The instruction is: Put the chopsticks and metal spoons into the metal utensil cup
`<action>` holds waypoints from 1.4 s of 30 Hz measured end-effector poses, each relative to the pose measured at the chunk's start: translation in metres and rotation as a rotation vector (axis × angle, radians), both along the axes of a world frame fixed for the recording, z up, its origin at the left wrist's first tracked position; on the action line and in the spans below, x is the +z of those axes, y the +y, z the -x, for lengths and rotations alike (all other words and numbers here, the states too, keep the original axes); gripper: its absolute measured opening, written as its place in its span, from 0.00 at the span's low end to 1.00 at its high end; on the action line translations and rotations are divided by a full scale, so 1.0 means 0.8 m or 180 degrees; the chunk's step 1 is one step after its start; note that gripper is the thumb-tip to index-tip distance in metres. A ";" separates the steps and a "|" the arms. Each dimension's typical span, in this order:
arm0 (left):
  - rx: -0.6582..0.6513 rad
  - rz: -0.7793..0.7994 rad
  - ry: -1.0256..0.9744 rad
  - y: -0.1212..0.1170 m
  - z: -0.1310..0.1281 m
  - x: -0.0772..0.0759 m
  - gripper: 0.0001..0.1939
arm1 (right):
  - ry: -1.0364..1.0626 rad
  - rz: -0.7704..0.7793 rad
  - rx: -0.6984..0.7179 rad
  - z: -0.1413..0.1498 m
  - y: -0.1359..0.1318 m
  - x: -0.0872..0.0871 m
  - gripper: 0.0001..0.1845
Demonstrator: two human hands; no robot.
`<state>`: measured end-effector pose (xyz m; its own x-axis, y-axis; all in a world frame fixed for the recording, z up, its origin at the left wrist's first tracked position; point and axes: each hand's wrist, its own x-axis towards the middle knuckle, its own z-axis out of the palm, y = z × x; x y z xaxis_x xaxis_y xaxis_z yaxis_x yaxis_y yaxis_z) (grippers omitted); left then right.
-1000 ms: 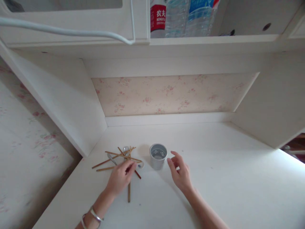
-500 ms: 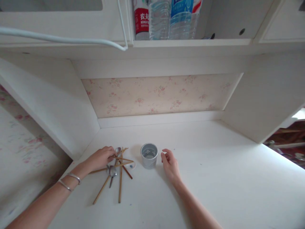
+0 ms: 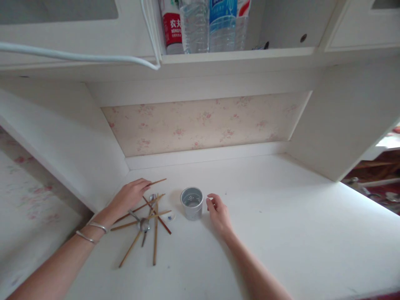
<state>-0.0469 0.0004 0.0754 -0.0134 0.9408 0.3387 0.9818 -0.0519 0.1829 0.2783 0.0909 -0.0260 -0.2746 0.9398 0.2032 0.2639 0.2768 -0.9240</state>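
Note:
My left hand (image 3: 133, 196) is closed on a brown chopstick (image 3: 158, 181), whose tip points right, above a loose pile. Several wooden chopsticks (image 3: 155, 246) lie crossed on the white tabletop, with a metal spoon (image 3: 144, 225) among them and another spoon (image 3: 152, 197) farther back. A small white disc with a blue mark (image 3: 171, 216) lies at the pile's right. Right of that, a grey metal cup (image 3: 191, 203) with holes in its bottom stands upright. My right hand (image 3: 218, 212) rests just right of the cup, fingers loosely curved and holding nothing.
A shelf above holds several plastic bottles (image 3: 195, 29). A white cable (image 3: 78, 55) hangs in front of the cabinet at upper left. White side panels (image 3: 353, 112) bound the tabletop (image 3: 281, 233) on both sides, and flowered wallpaper (image 3: 203, 125) covers the back.
My left hand has risen away from the pile with a chopstick in it. The right hand stays beside the cup. The whole view has shifted slightly.

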 end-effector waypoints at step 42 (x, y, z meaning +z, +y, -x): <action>-0.0084 0.0113 -0.2107 0.077 -0.169 -0.019 0.23 | 0.0015 0.0053 0.0008 0.003 0.010 -0.008 0.17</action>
